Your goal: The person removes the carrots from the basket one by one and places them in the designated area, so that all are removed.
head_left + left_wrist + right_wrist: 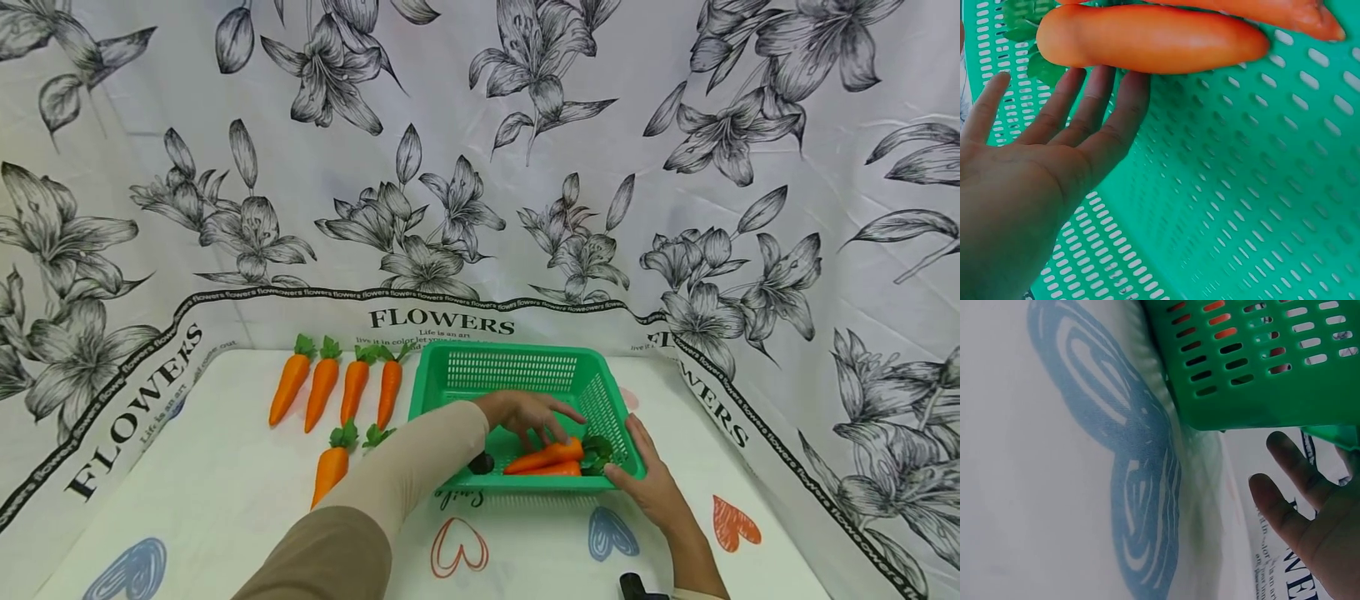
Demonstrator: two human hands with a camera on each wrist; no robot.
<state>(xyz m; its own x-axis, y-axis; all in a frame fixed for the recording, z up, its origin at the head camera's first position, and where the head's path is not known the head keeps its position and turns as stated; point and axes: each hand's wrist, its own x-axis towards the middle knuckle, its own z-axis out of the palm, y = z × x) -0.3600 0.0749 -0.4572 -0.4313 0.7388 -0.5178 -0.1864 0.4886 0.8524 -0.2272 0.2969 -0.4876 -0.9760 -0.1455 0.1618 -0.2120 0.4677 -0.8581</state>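
Note:
A green plastic basket (pixel 501 354) with slotted walls stands on the table. Inside it, near the front right, lie orange carrots (pixel 546 457) with green leafy tops. My left hand (pixel 525 414) reaches over the basket; in the left wrist view its fairly straight fingertips touch the side of one thick carrot (pixel 1154 39), and a second carrot (pixel 1260 11) lies beyond it. At the basket's front right corner is my right hand (pixel 652 482), thumb at the rim and fingers spread along the outer side. Its visible fingers are straight in the right wrist view.
Left of the basket several carrots (pixel 290 387) lie in a row, leaves pointing away. Another carrot (pixel 330 475) lies nearer, and leaves (pixel 377 435) show beside my left sleeve, which hides what is below. A flower-print cloth (pixel 442 283) hangs behind the table.

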